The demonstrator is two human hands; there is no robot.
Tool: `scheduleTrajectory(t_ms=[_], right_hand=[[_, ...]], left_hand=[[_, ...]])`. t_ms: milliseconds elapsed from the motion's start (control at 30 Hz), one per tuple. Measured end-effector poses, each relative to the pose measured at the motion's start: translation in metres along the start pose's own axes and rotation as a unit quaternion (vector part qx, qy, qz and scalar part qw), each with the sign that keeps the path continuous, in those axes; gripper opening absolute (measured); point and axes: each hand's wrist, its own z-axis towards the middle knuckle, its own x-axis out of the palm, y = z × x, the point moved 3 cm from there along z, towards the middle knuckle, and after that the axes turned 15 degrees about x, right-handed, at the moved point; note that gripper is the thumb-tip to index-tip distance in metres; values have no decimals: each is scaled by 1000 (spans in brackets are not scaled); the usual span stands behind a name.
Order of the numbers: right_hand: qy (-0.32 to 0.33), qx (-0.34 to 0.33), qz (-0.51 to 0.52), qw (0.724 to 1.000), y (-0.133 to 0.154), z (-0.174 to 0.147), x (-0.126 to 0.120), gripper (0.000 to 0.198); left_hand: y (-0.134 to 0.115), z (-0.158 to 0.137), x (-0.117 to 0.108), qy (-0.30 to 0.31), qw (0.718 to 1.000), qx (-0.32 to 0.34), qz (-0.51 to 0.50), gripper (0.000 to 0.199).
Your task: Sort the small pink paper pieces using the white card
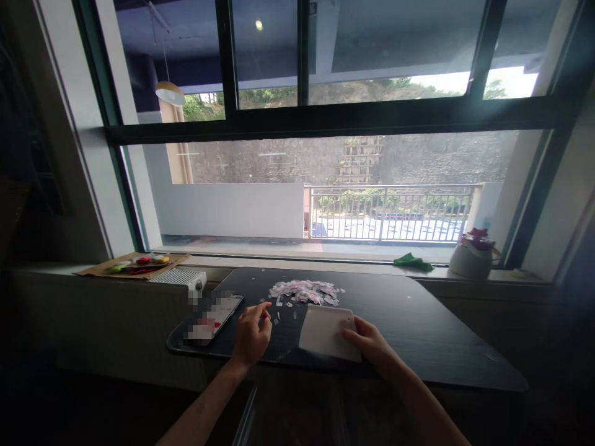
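Observation:
My right hand (369, 341) grips the right edge of a white flat rectangular piece (325, 331), thumb on top, close to the table's front edge. It looks like thin card or plastic, with small marks at its upper right corner. Just behind it lies a heap of small white and pink paper-like pieces (304, 290), with a few loose bits scattered in front. To the left, my left hand (253, 328) hovers over the table with loosely bent fingers and thumb apart, and nothing visible in them. Beside that hand is a phone (216, 319) with a lit, partly blurred screen.
The dark table (432, 347) has rounded corners and meets the window sill. On the sill are a green cloth (413, 262), a white pot-like container (471, 257) with a red top, and brown paper (105, 265) bearing colourful items. A white heater (179, 279) stands left.

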Motion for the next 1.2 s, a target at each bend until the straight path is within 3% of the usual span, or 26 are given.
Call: scheduleTrajectory(t_ms=[100, 200, 400, 500, 700, 800, 900, 1033, 1200], right_hand=[[3, -6, 1, 1000, 0, -1, -1, 48], [9, 0, -16, 1000, 0, -1, -1, 47], [-71, -33, -37, 996, 2, 17, 7, 42], [-90, -41, -90, 991, 10, 32, 34, 36], [-67, -89, -171, 979, 29, 53, 106, 24], [-66, -99, -201, 972, 32, 57, 121, 17], [-78, -92, -236, 964, 37, 52, 108, 17], [-85, -62, -255, 961, 48, 35, 67, 23], [-137, -70, -243, 958, 59, 20, 33, 19]], left_hand=[[7, 3, -12, -26, 999, 19, 12, 29], [27, 0, -21, -57, 998, -9, 30, 29], [50, -15, -28, -132, 987, -86, 21, 30], [47, -16, -27, -152, 983, -103, 7, 30], [42, -16, -24, -149, 984, -94, 24, 31], [40, -16, -24, -133, 987, -86, 39, 31], [39, -15, -23, -116, 989, -80, 47, 31], [33, -14, -22, -95, 991, -64, 70, 31], [26, -12, -18, -20, 993, -19, 112, 30]])
